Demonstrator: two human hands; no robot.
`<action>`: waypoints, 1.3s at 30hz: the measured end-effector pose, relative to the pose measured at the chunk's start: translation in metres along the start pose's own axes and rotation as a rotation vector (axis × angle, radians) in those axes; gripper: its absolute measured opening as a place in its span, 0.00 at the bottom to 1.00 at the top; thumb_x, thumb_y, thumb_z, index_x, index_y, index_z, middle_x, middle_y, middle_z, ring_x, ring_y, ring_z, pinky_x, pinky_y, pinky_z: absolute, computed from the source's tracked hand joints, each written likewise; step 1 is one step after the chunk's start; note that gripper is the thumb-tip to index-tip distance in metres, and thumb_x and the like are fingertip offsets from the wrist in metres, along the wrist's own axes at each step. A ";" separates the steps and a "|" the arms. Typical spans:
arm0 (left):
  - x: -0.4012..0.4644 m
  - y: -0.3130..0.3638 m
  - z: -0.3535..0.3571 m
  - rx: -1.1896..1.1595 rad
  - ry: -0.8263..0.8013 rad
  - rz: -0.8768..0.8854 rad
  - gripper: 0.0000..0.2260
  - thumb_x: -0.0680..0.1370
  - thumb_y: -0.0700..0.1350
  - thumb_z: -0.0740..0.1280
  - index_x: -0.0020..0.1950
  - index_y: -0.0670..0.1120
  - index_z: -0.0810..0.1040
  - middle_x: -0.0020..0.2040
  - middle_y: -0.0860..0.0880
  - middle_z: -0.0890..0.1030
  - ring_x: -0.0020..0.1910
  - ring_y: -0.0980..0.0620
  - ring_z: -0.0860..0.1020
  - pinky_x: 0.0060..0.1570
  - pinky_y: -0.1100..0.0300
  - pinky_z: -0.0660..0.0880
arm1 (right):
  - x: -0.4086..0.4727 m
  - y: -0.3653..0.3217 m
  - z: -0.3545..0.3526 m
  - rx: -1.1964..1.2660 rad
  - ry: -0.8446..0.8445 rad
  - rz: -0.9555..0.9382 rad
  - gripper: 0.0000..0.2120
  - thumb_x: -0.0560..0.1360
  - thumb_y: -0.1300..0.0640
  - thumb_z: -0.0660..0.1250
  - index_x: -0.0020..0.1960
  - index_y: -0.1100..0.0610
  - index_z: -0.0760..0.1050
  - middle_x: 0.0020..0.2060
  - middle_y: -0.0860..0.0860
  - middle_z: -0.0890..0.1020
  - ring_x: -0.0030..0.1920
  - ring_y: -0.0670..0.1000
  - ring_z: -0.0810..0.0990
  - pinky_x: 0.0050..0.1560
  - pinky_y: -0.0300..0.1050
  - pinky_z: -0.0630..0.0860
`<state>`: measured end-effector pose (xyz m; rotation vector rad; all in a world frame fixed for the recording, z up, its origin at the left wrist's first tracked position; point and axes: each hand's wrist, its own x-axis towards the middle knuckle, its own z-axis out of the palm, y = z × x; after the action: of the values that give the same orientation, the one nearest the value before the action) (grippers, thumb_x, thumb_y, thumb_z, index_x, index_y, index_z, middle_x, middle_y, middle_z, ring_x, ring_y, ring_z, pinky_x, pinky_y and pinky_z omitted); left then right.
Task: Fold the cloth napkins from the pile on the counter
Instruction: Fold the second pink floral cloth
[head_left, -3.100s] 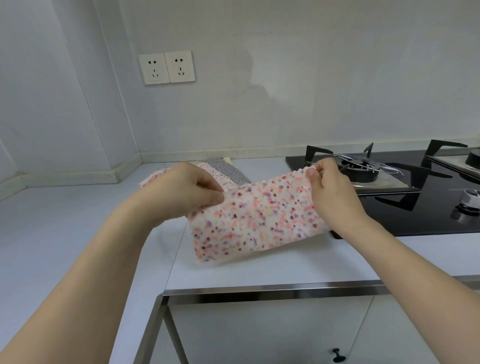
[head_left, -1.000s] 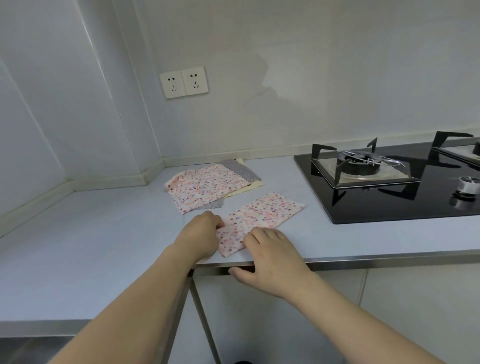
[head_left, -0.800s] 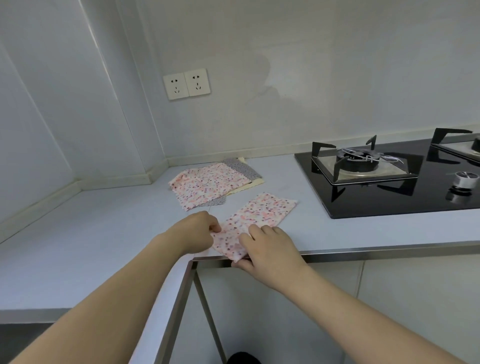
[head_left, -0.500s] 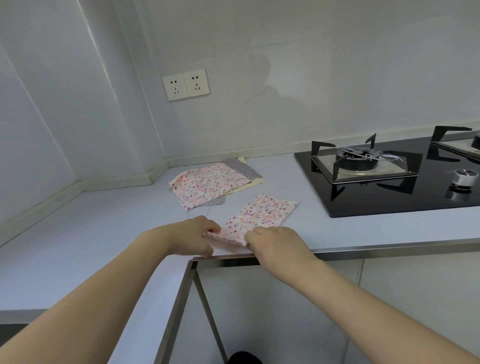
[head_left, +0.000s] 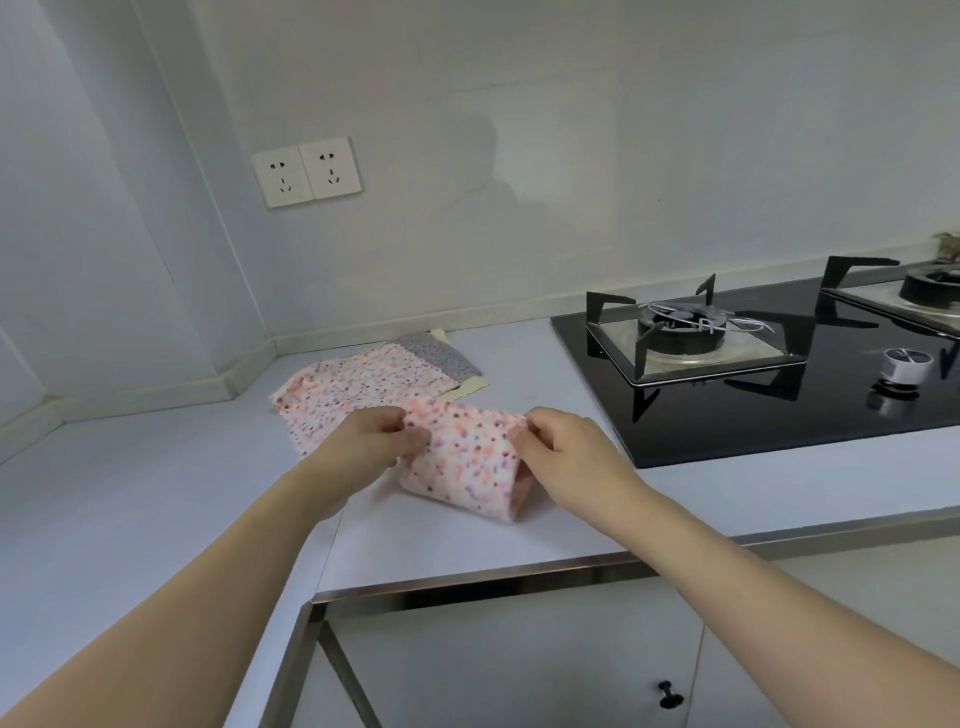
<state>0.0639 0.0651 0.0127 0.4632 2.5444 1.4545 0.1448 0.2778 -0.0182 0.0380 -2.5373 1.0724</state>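
My left hand (head_left: 371, 441) and right hand (head_left: 563, 449) each pinch, thumb against curled fingers, the far corners of the pink speckled cloth napkin (head_left: 462, 460), whose near end is doubled over and sags onto the pale grey counter (head_left: 156, 499) between them. I judge this napkin partway through a second fold and not yet laid flat, while at eleven o'clock the flat pile of napkins (head_left: 363, 387), a matching pink one over a grey dotted one and a cream one, waits unfolded. The steel-trimmed counter edge (head_left: 467, 577) runs near at six o'clock and the black glass gas hob (head_left: 769, 395) crowds two o'clock, so open room lies toward nine.
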 end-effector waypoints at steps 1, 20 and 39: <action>0.009 0.000 0.007 -0.021 0.010 -0.001 0.10 0.77 0.43 0.69 0.38 0.44 0.73 0.36 0.50 0.75 0.39 0.51 0.73 0.42 0.61 0.69 | 0.008 0.006 -0.001 -0.008 0.011 0.026 0.16 0.79 0.51 0.59 0.37 0.60 0.69 0.31 0.52 0.74 0.33 0.51 0.71 0.34 0.47 0.64; 0.063 -0.016 0.059 0.591 0.195 0.045 0.04 0.79 0.51 0.62 0.51 0.53 0.71 0.41 0.56 0.76 0.45 0.50 0.76 0.43 0.56 0.70 | 0.041 0.057 0.008 -0.555 0.007 0.075 0.14 0.80 0.48 0.53 0.50 0.52 0.76 0.51 0.48 0.75 0.54 0.53 0.72 0.58 0.50 0.64; -0.019 0.021 0.110 1.074 0.267 0.216 0.11 0.76 0.50 0.58 0.54 0.46 0.67 0.55 0.48 0.73 0.54 0.46 0.71 0.45 0.55 0.68 | 0.036 0.056 0.003 -0.452 0.059 0.067 0.10 0.76 0.49 0.62 0.44 0.52 0.80 0.50 0.49 0.80 0.51 0.54 0.77 0.52 0.48 0.66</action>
<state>0.1184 0.1576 -0.0253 0.7083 3.3971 0.0221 0.1010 0.3192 -0.0458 -0.1978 -2.6789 0.4910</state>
